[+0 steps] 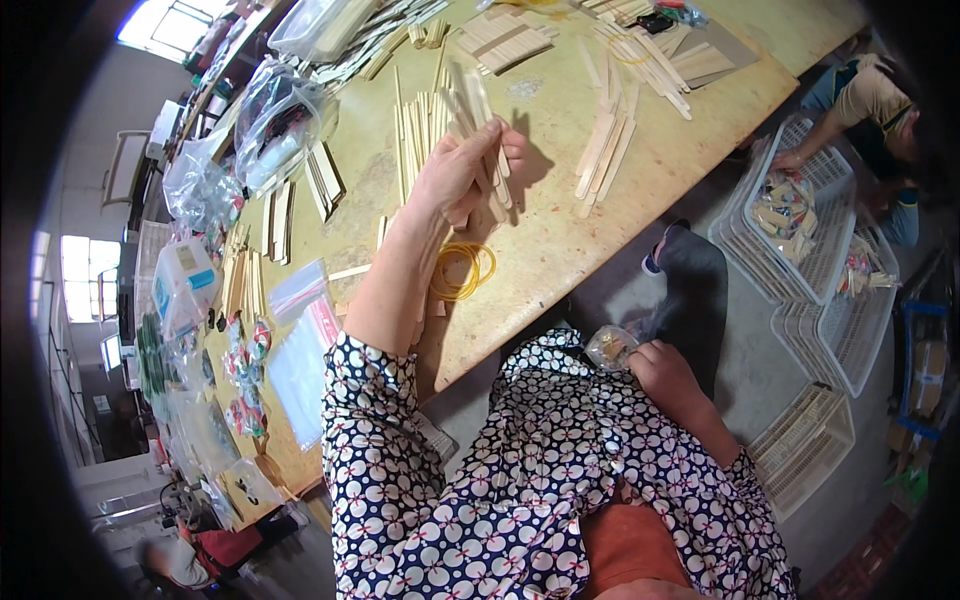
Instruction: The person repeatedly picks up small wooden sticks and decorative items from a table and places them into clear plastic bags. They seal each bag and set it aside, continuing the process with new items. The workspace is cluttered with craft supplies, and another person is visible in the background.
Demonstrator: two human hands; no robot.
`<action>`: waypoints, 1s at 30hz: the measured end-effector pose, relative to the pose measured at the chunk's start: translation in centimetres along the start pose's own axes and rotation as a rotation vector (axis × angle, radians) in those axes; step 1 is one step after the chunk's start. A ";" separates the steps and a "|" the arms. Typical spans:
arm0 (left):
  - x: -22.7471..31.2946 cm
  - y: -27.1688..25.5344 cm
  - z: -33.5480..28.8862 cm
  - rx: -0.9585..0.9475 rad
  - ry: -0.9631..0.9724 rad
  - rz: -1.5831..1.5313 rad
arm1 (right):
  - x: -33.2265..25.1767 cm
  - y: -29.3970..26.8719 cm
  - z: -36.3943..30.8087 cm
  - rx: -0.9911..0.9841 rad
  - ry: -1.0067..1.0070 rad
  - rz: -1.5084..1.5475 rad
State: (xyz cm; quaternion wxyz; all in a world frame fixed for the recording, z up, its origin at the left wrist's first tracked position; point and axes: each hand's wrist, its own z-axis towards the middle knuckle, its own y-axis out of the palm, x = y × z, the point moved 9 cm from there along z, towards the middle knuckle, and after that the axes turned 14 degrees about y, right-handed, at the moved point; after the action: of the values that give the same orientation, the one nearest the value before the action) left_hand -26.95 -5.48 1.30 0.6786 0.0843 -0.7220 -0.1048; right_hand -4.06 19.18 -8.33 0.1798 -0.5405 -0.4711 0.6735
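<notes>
My left hand (465, 170) is raised above the table, its fingers closed round a small bunch of flat wooden craft sticks (478, 100). The sticks point up and away, slightly fanned and blurred at the far ends. Beneath and beside them, more thin sticks (420, 125) lie in a loose row. Yellow rubber bands (463, 271) rest on the table below my left wrist. Down by my lap, off the table, my right hand (664, 372) is closed on a small clear plastic bag (611, 346) with something tan inside.
Wooden stick piles (607, 140) lie on the yellowish table (545, 235). Zip bags (305, 370) and plastic-wrapped goods (285, 120) are at the left. White crates (790, 280) stand on the floor at the right, where another person's hand (790, 160) reaches into one.
</notes>
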 end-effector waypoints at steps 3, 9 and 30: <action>2.7 0.4 -1.3 -0.033 0.406 -0.036 | 0.1 -0.8 0.2 0.021 0.020 0.018; 1.4 1.1 -3.9 0.009 0.497 0.070 | -0.5 -2.7 0.8 0.091 0.038 0.017; -4.9 8.2 -18.9 0.042 0.346 -0.329 | -3.3 -5.3 0.2 0.134 -0.034 -0.040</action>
State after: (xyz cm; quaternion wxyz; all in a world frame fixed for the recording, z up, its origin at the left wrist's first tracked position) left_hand -7.63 2.96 -0.13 0.7643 0.2314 -0.5735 -0.1827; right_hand -4.49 19.20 -2.09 0.2210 -0.5061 -0.4387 0.7089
